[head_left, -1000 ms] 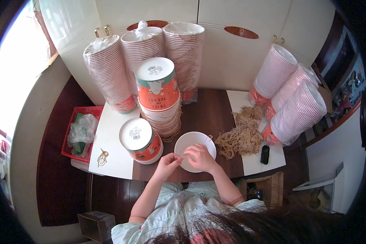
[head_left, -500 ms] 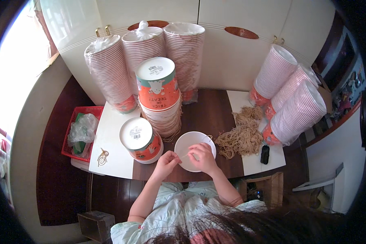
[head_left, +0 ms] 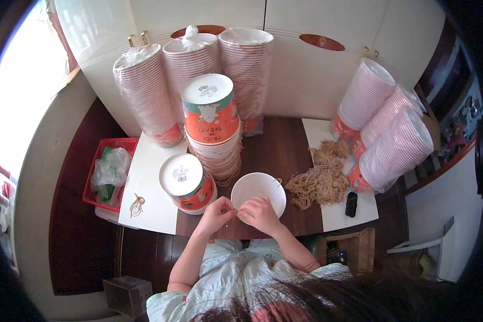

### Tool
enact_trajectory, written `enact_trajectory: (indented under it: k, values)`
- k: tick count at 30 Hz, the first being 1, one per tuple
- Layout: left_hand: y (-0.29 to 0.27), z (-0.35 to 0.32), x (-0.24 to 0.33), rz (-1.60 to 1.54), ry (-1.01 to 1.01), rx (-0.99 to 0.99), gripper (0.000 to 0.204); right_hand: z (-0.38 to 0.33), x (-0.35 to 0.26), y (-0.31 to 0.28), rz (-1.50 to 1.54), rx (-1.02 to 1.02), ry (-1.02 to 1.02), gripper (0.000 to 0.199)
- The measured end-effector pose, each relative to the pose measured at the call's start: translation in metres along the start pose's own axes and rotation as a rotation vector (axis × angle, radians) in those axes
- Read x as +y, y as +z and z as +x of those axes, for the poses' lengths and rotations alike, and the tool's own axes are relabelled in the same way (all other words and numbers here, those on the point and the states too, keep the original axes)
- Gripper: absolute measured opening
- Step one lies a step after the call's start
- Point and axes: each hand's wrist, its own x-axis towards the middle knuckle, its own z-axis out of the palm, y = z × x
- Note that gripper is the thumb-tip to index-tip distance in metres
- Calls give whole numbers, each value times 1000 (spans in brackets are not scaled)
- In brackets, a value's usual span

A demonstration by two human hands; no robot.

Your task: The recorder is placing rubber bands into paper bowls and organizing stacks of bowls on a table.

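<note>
A white paper bowl (head_left: 258, 189) stands upright on the dark wooden table (head_left: 284, 145) in front of me. My left hand (head_left: 218, 213) and my right hand (head_left: 259, 212) meet at its near rim, fingers pinched on a thin tan string (head_left: 236, 210) that I can barely make out. A heap of tan strings (head_left: 319, 180) lies just right of the bowl. Left of it stands a short upturned stack of orange printed bowls (head_left: 188, 181), and behind that a taller stack (head_left: 213, 126).
Tall bagged stacks of bowls (head_left: 193, 75) line the back wall, and more (head_left: 392, 139) lean at the right. A red basket (head_left: 108, 172) with plastic bags sits at the left. A loose string (head_left: 137, 204) lies on the white board; a small black object (head_left: 351, 204) lies near the right edge.
Both hands have drawn back slightly from over the bowl toward its near rim. Nothing else moved.
</note>
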Motion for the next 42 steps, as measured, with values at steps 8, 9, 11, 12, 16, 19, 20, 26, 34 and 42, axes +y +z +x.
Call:
enact_trajectory:
  k: [8, 9, 11, 12, 16, 19, 20, 26, 34, 42]
  values:
    - [1, 2, -12, 15, 56, 52, 12, 6, -3, 11, 105, -32, 41, 17]
    - [2, 1, -11, 22, 44, 78, 13, 6, -5, 12, 82, -28, 56, 16]
    - [2, 0, -9, 28, 34, 101, 14, 6, -7, 12, 58, -22, 73, 16]
    - [3, -1, -9, 34, 47, 146, 14, 6, -6, 13, 93, -27, 96, 16]
    - [0, -12, -7, 163, 53, 243, 16, 6, -2, 9, 234, -22, 178, 17]
    - [6, -18, -25, 292, 50, 256, 18, 6, 1, 12, 306, -14, 191, 17]
    - [9, -20, -25, 360, 71, 273, 22, 7, 0, 12, 308, -17, 191, 17]
    - [22, -22, -35, 407, 147, 357, 16, 8, 2, 13, 346, -18, 180, 17]
    - [28, -18, -25, 386, 352, 537, 10, 7, 6, 14, 377, -21, 186, 16]
    - [33, -16, -27, 340, 355, 484, 13, 10, 3, 11, 416, -20, 202, 17]
